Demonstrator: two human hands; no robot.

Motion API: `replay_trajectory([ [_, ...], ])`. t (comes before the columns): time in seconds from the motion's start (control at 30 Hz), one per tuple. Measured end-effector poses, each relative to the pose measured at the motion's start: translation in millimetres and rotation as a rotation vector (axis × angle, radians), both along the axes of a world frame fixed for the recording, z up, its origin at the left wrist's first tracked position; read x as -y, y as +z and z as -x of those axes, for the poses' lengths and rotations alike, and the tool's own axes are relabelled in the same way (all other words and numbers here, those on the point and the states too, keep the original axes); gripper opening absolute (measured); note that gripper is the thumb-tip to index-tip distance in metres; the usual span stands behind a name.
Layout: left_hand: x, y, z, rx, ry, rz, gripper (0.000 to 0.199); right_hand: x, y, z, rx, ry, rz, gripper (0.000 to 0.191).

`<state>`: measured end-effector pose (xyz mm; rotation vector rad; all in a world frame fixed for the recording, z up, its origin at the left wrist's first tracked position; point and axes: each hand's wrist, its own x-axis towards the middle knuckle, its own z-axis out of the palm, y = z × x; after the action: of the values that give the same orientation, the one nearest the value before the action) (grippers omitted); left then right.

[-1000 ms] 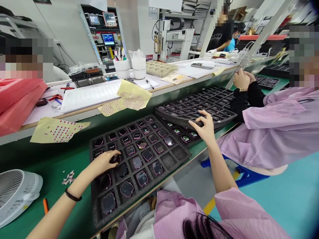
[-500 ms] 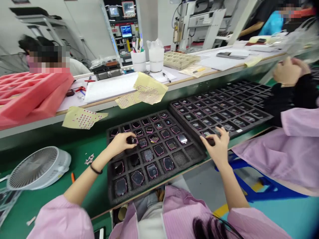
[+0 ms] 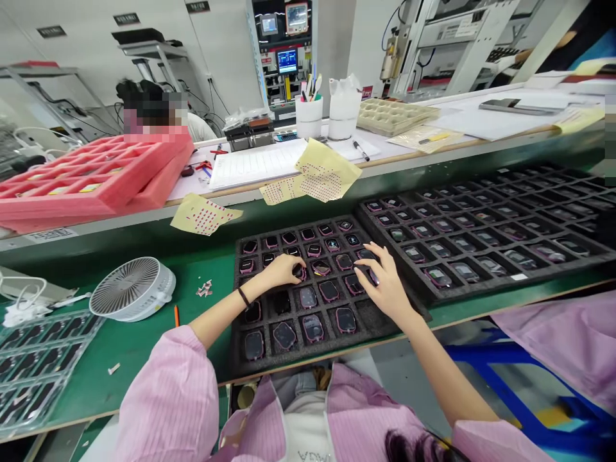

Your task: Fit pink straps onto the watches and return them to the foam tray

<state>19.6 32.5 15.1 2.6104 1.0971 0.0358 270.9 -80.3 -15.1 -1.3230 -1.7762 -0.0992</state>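
A black foam tray (image 3: 240, 362) sits in front of me, its square cells holding dark, pink-rimmed devices like smartwatch bodies (image 3: 308, 297). My left hand (image 3: 282, 271) is over the tray's middle, its fingertips pinching a dark device (image 3: 300, 273). My right hand (image 3: 382, 282) is over the tray's right side, with a dark device (image 3: 373, 277) gripped under its fingers. Some cells in the lower rows look dark, and I cannot tell whether they hold devices. A second black foam tray (image 3: 572, 256) of similar devices lies to the right, touching the first.
A white desk fan (image 3: 132, 289), an orange pen (image 3: 176, 314) and small scraps (image 3: 205, 289) lie on the green bench to the left. A clear plastic tray (image 3: 33, 372) is at far left. A pink foam tray (image 3: 96, 179), papers and white cups (image 3: 308, 119) stand on the raised shelf.
The view has swung left, bringing the fan and clear tray further in and taking the neighbour's arms out. My left hand has moved further into the tray, and my right hand has moved from the second tray onto the first.
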Motion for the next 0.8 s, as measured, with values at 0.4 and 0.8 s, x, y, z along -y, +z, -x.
replay_trajectory([
  [0.4,-4,23.0,-81,-0.113,0.072,-0.012,0.027,17,-9.0,-2,-0.038,-0.013,0.001,0.014],
  [0.8,-5,10.6,-81,-0.109,0.058,0.01,0.032,19,-11.8,13,-0.176,0.066,0.098,0.015],
])
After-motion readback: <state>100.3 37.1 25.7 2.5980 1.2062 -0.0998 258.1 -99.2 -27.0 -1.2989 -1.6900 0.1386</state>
